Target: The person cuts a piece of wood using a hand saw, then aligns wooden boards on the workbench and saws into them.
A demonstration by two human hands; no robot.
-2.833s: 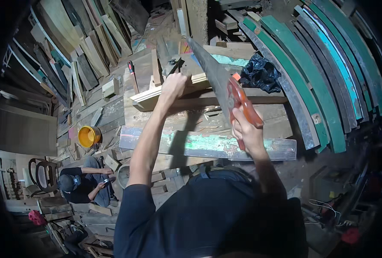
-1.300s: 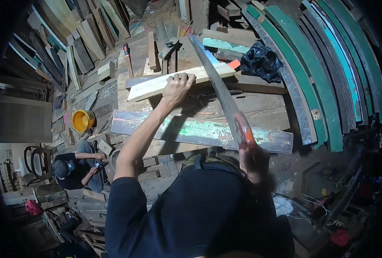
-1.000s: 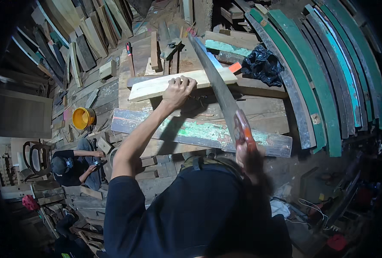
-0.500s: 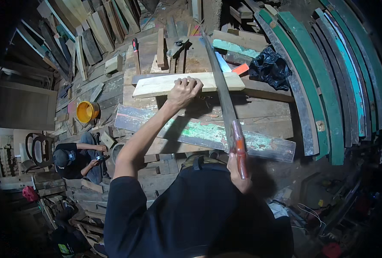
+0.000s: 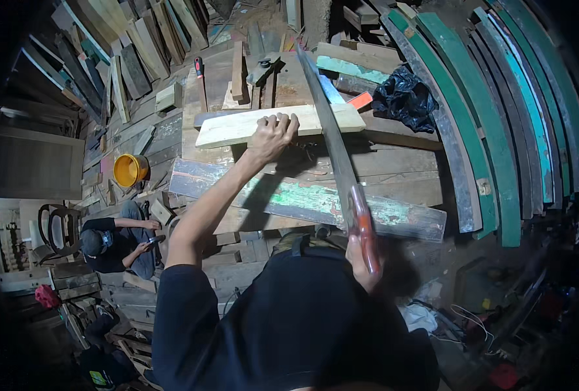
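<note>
My left hand (image 5: 272,135) is closed over a pale wooden board (image 5: 227,131), pressing it from above with bent fingers. In my right hand (image 5: 361,266) is the red-brown handle of a handsaw (image 5: 332,129), close to my body. The long, slightly blurred blade points away from me and crosses the board near its right end. Whether a cut has formed under the blade cannot be made out. Nearer to me, a plank with peeling green paint (image 5: 289,199) lies across the worn wooden work surface (image 5: 393,171).
Beyond the board lie a screwdriver (image 5: 199,68), a wood block (image 5: 239,70) and a black plastic bag (image 5: 403,98). Long green planks (image 5: 475,124) line the right side. On the left are a yellow bucket (image 5: 130,169) and a seated person (image 5: 116,241) holding a tool.
The handsaw and my right hand have drawn back slightly toward me. My left hand stays on the board. The whole view has shifted a little.
</note>
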